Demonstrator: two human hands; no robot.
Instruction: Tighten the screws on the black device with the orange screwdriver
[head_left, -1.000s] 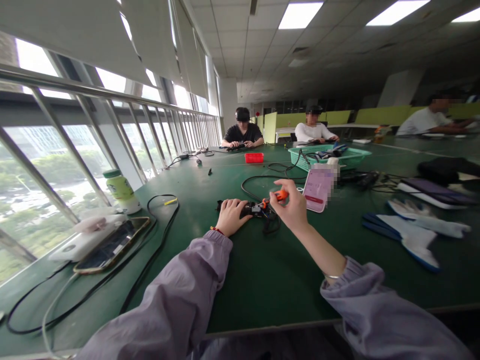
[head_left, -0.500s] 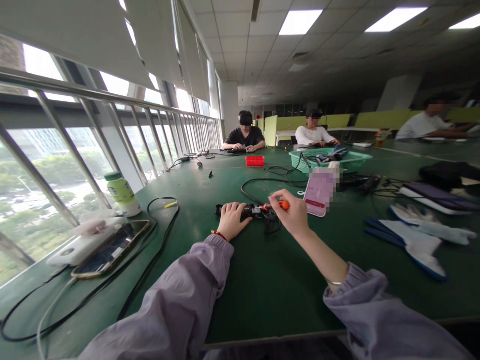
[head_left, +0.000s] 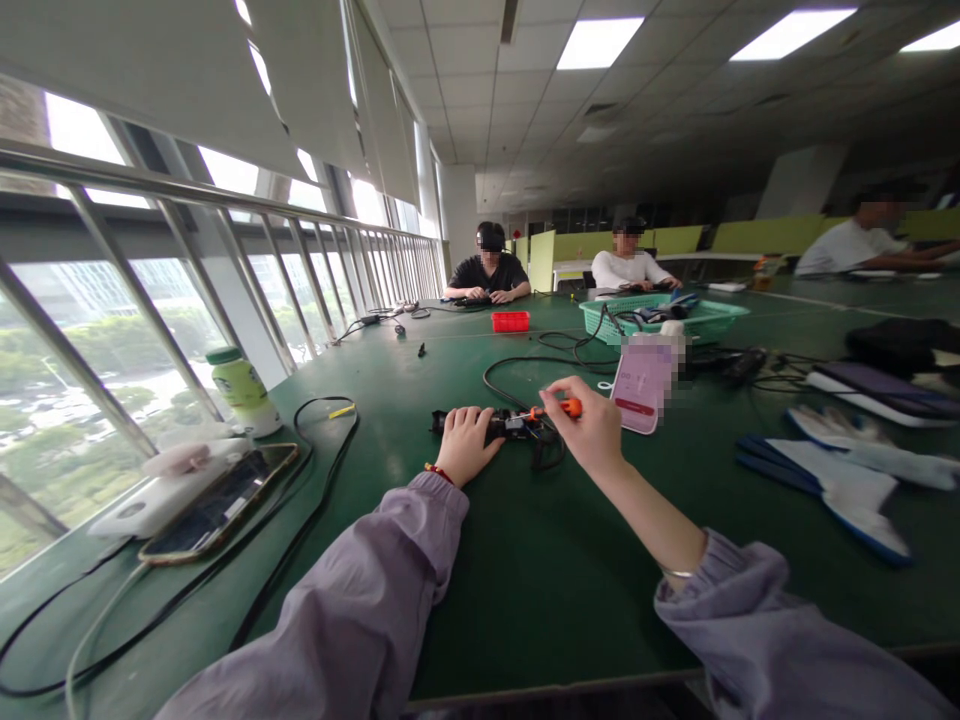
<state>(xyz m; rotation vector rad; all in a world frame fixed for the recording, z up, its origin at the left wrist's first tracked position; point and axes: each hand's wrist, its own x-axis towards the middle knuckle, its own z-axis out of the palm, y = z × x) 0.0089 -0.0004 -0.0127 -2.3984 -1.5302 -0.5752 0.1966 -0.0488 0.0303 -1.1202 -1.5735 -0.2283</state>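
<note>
My left hand (head_left: 468, 443) lies over a long black device (head_left: 514, 428) on the green table, its fingers wrapped over the top and pressing it down. The device's right part looks opened up, with small inner parts showing and a dark cable looping beside it. In my right hand (head_left: 592, 425) is a screwdriver with an orange handle (head_left: 572, 407), gripped between thumb and fingers. It lies nearly level, its shaft pointing left over the device's right part. Whether the tip touches a screw is too small to tell.
A phone (head_left: 641, 385) leans upright beyond my right hand, before a green basket (head_left: 720, 318) of cables and tools. A red box (head_left: 510, 322) stands farther off. Gloves (head_left: 840, 480) lie right; another phone (head_left: 221, 505), cables and a bottle (head_left: 244, 392) are left. Several people sit beyond.
The view has shifted very slightly. Both hands, the device and the screwdriver keep nearly the same positions, with no clear change in grip.
</note>
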